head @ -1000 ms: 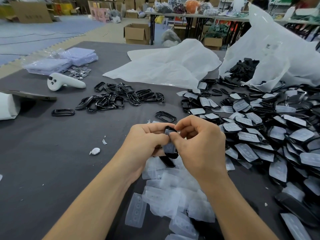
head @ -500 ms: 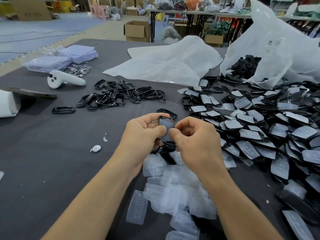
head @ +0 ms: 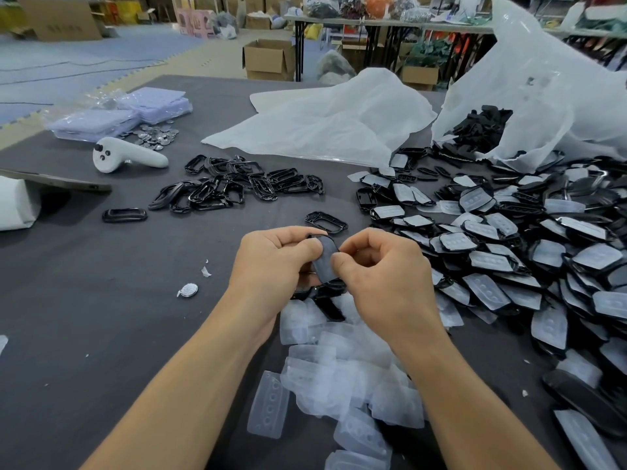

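**Head view (1 of 1)**

- Item 1, black shell w/ grey pad (head: 325,262): held up off the surface (head: 101,317), centre frame, between both hands, just above the heap of clear pads (head: 339,378).
- Item 2, your left hand (head: 271,262): fingers curled, thumb pinching the shell's upper left edge.
- Item 3, your right hand (head: 383,269): fingers curled, thumb & forefinger nipping the pad's right edge.
- Step, as I read it: you're parting the pad from the shell, and the pad is not yet off.
- Next move, prob.: hold firm w/ the left while the right peels the pad free. Then drop the pad on the clear heap and send the bare frame to the frames pile (head: 237,188), ahead-left.

**Edges & room**

- Right: the stock of padded shells (head: 509,252) crowds close to your right wrist, and a wide elbow swing could scatter it.
- Ahead: 1 loose frame (head: 326,222) lies just beyond your fingertips.
- Left: mostly bare surface, w/ 1 small round disc (head: 189,290) and a few scraps. This is your best open room.
- Far left: white controller (head: 129,157), well apart.
- Rear right: white bag (head: 543,96) spilling black parts, well apart.
- Near edge of the surface: out of frame below your forearms, so position unknown.
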`<state>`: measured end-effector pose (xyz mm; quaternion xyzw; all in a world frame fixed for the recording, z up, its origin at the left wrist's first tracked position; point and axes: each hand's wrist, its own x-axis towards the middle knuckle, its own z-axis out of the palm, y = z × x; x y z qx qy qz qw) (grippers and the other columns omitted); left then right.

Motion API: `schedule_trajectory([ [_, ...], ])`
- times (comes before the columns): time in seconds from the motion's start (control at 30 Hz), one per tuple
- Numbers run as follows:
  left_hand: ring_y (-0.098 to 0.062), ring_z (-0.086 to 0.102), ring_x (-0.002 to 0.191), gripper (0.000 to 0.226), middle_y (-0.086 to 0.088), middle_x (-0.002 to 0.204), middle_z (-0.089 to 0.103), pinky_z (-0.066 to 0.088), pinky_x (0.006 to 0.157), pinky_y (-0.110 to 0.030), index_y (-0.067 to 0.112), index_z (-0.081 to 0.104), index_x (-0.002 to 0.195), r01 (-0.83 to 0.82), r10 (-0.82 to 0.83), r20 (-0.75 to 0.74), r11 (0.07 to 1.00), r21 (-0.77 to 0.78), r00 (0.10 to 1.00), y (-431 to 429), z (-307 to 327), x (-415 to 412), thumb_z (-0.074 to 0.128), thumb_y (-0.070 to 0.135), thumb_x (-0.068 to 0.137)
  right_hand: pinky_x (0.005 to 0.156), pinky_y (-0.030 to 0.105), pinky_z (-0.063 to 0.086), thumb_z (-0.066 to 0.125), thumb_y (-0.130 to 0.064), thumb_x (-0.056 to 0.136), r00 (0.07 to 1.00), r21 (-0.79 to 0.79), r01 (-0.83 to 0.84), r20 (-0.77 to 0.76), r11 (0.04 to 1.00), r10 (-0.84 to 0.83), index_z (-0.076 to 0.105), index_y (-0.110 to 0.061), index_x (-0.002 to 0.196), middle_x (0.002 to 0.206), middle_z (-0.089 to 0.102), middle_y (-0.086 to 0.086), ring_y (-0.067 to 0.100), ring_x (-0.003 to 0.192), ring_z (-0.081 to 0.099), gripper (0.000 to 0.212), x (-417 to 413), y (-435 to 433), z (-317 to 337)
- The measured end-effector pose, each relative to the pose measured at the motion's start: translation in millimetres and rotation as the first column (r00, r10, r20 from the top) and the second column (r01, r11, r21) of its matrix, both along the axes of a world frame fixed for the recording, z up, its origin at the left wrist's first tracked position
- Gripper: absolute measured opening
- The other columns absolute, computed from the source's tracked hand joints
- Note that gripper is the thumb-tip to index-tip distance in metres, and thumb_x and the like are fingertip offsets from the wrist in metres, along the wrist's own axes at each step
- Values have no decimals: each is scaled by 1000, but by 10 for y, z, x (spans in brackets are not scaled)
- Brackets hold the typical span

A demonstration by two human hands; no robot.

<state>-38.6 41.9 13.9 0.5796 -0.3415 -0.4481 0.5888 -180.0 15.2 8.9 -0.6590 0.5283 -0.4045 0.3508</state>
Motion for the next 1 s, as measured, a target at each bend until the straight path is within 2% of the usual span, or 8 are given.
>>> schedule_trajectory([
  [0.2, -11, 65, 54, 18, -7, 70, 75, 52, 50, -19, 8, 80, 90, -20, 21, 22, 1000, -24, 1000, -12, -25, -11, 67, -3, 94, 54, 16, 47, 77, -29, 85, 999, 23, -34, -6, 999, 34, 65, -27, 75, 61, 69, -8, 6, 53, 62, 16, 34, 7, -2],
  [0.3, -13, 73, 65, 19, -10, 80, 79, 57, 57, -20, 7, 80, 97, 57, -58, -36, 998, -33, 998, 6, -11, 23, 65, -5, 94, 67, 35, 60, 78, -24, 85, 999, 36, -15, 32, 999, 13, 68, -27, 76, 65, 71, -6, 13, 61, 68, 14, 17, -9, 0],
  [0.37, -17, 77, 74, 27, -12, 88, 80, 60, 63, -22, 6, 79, 101, 123, -125, -69, 992, -27, 990, 18, -1, 48, 61, -12, 92, 71, 43, 61, 78, -21, 84, 998, 41, 0, 57, 999, -2, 70, -27, 77, 68, 72, -7, 16, 66, 70, 13, -1, -13, 1],
  [0.5, -16, 75, 78, 36, -13, 89, 80, 62, 68, -25, 14, 82, 96, 170, -170, 28, 985, 15, 985, 29, -6, 59, 63, -15, 86, 67, 34, 59, 79, -21, 84, 998, 26, 37, 40, 999, -38, 71, -29, 78, 68, 72, -13, 7, 62, 67, 13, -18, -21, -4],
  [0.57, -15, 74, 74, 29, -14, 88, 80, 61, 65, -24, 16, 83, 89, 142, -144, 53, 989, 28, 988, 28, -8, 61, 68, -9, 88, 68, 30, 59, 78, -20, 85, 999, 19, 45, 30, 999, -45, 72, -30, 79, 70, 73, -15, 4, 65, 68, 13, -22, -25, -1],
  [0.67, -16, 73, 69, 16, -14, 83, 80, 58, 60, -22, 13, 82, 92, 107, -110, 75, 994, 36, 991, 20, -10, 65, 72, 0, 90, 70, 28, 60, 77, -18, 85, 999, 2, 40, 22, 999, -40, 73, -30, 80, 72, 73, -16, 3, 69, 69, 14, -22, -16, 4],
  [0.77, -15, 73, 65, 15, -13, 78, 79, 56, 57, -20, 11, 81, 91, 82, -84, 79, 996, 36, 993, 18, -8, 55, 71, -1, 92, 68, 25, 58, 77, -19, 85, 999, -2, 32, 44, 999, -32, 73, -31, 80, 73, 73, -16, 3, 70, 69, 13, -17, -6, 9],
  [1.0, -16, 72, 61, 15, -14, 74, 77, 59, 58, -23, 6, 80, 90, 63, -64, 46, 998, 10, 997, 27, 3, 37, 68, -4, 92, 69, 36, 60, 76, -14, 86, 992, 18, -70, 111, 997, 68, 73, -26, 83, 71, 74, -8, 11, 65, 69, 13, 8, 15, 28],
])
